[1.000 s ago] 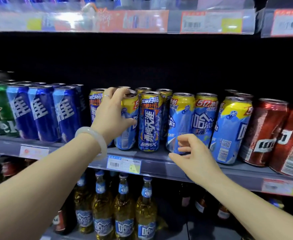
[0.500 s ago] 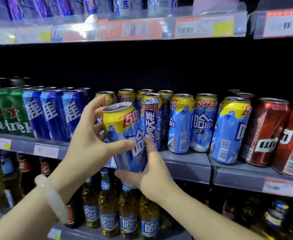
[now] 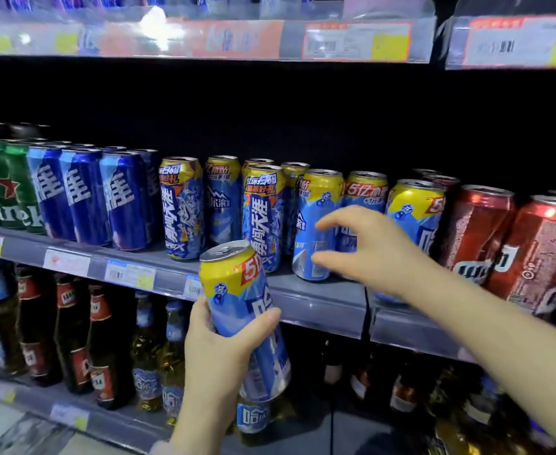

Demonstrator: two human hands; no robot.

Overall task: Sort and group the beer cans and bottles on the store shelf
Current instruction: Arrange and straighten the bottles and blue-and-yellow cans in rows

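A yellow-and-blue beer can (image 3: 244, 310) is gripped, tilted, by the left hand (image 3: 219, 351) in front of the shelf (image 3: 319, 305). The right hand (image 3: 368, 254), fingers spread and holding nothing, is stretched toward a matching can (image 3: 316, 224) standing on it.

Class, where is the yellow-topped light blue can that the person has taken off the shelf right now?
In the head view, low and centre, the left hand grips the yellow-topped can, tilted in front of the middle shelf's edge.

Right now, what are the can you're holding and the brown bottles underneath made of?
The held can looks like thin metal, probably aluminium: silvery rim and pull-tab top, glossy printed sides. The brown bottles look like dark glass, shiny with paper labels, though plastic can't be ruled out.
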